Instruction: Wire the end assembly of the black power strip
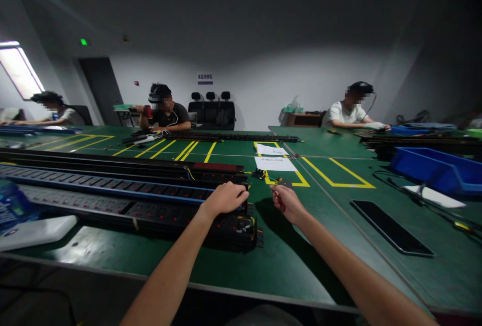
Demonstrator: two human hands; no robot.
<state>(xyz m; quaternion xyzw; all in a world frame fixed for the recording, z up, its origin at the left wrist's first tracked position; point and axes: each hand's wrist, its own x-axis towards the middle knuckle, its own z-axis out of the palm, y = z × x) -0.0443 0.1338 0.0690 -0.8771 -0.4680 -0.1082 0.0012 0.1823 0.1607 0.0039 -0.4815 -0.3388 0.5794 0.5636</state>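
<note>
Several long black socket strips lie side by side on the green table [218, 270], their ends near the middle. My left hand [227, 199] rests closed over the end of the blue-edged strip [150, 185]; its palm and whatever it grips there are hidden. To the right of the strip ends, my right hand [288, 203] is pinched just above the table. A small dark end piece [283, 182] with a yellow-green wire shows just behind its fingers; what lies between the fingertips is too small to make out. Another small black part [259, 174] sits near the strip ends, with wires.
White papers [275, 164] lie behind my hands. To the right are a black phone [389, 226], a blue tray [437, 170] and black cables. A white object [37, 231] is at the left edge. People sit across the table, one holding a red tool [147, 111].
</note>
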